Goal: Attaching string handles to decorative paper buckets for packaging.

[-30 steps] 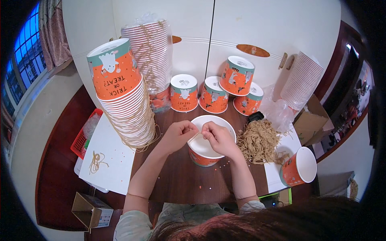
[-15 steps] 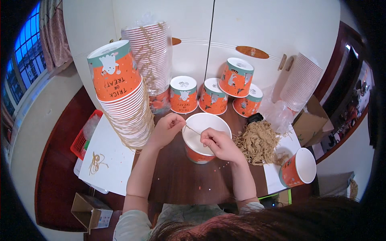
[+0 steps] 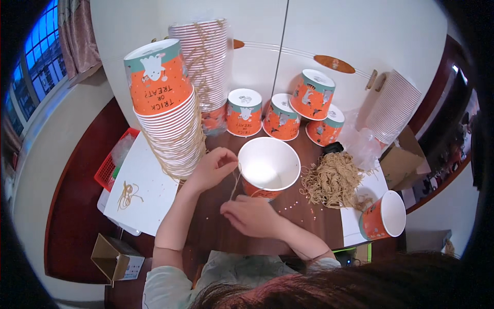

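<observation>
A large orange paper bucket (image 3: 270,154) with a white inside stands upright on the brown table in front of me, its mouth facing up. At the left side of its rim, my left hand (image 3: 213,167) pinches a thin tan paper cord (image 3: 235,186). The cord runs down outside the bucket toward my right hand (image 3: 249,213). That hand is closed on the cord's lower part, just before the bucket's near side; its fingertips are partly hidden. Whether the cord passes through the bucket's wall I cannot tell.
A tall stack of upturned buckets (image 3: 167,103) hung with cords stands left, a bagged stack (image 3: 203,67) behind it. Several upturned buckets (image 3: 245,113) line the back. A cord pile (image 3: 332,183) and a tipped bucket (image 3: 383,216) are right. Loose cords (image 3: 128,195) lie left.
My right hand has moved from over the bucket's mouth down to its near left side. The cord now hangs outside the bucket. My left hand stays by the rim; the whole view has shifted slightly.
</observation>
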A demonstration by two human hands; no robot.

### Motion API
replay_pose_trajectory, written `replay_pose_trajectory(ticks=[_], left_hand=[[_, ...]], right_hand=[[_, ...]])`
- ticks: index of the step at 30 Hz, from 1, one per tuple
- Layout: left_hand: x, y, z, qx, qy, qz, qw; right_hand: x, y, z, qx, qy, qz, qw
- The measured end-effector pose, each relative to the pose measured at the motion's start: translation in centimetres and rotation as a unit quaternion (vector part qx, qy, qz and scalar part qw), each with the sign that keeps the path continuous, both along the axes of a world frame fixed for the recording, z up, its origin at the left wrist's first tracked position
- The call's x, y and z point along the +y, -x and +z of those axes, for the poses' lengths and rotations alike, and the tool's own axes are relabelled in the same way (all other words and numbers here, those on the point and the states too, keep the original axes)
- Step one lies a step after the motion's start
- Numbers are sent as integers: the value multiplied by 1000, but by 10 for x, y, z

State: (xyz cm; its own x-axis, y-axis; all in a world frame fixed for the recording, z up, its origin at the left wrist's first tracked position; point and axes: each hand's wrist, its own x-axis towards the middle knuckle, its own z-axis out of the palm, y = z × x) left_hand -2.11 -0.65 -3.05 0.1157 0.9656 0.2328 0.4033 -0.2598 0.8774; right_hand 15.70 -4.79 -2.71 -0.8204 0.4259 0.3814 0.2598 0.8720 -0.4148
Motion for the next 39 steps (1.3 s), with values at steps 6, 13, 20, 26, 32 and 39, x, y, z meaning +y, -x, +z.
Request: replay_pose_trajectory(ticks=[6, 13, 20, 26, 32, 39], left_hand=[[-50, 17, -51, -107, 91, 34, 989], [-87, -13, -80, -218, 194, 25, 956], [-102, -29, -98, -339, 209, 56, 916], [-109, -30, -103, -374, 239, 27, 896], [-98, -30, -99, -386, 237, -15, 891], [-82, -33, -80, -378, 203, -48, 902]], right_hand=[[-27, 16, -60, -38, -53, 31, 997], [-43, 11, -97, -18, -35, -26, 999], [-59, 7, -107, -27, 11, -57, 998], [-64, -3, -106, -66, 43, 6, 997], [-86, -8, -124, -121, 95, 121, 981], [-96, -11, -112, -261, 185, 207, 924]])
